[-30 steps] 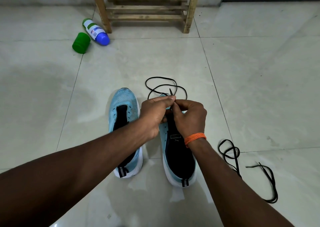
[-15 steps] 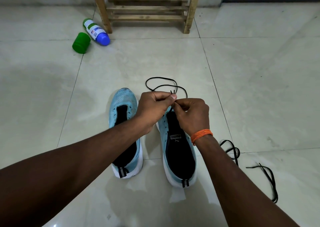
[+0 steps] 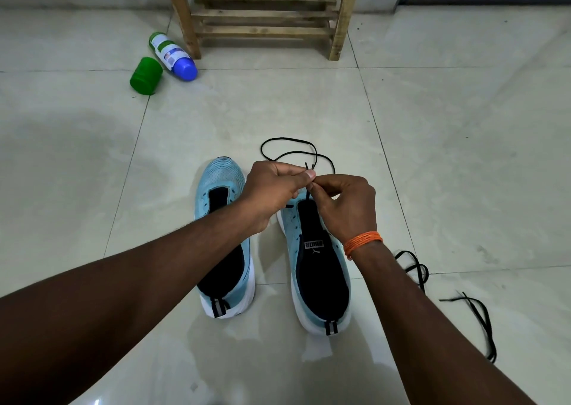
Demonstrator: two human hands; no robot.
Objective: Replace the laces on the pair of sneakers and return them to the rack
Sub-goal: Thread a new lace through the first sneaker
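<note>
Left hand (image 3: pixel 275 188) and right hand (image 3: pixel 346 207) both pinch black lace (image 3: pixel 287 140) above toe end of right sneaker (image 3: pixel 321 281). Two tips held side by side, probably to even ends before threading eyelets. Lace loop trails on floor beyond toe. Left sneaker (image 3: pixel 222 182) just beside, no lace visible. Second lace (image 3: pixel 482 315) loose at right, well apart.

Surface: glossy pale floor tiles (image 3: pixel 463 157). Wooden rack (image 3: pixel 262 15) at wall ahead. Bottle (image 3: pixel 173 55) and green cap (image 3: pixel 145 75) near its leg.

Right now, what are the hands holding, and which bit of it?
Both the left hand and the right hand pinch the black lace just below its two tips, over the toe of the right-hand sneaker.
</note>
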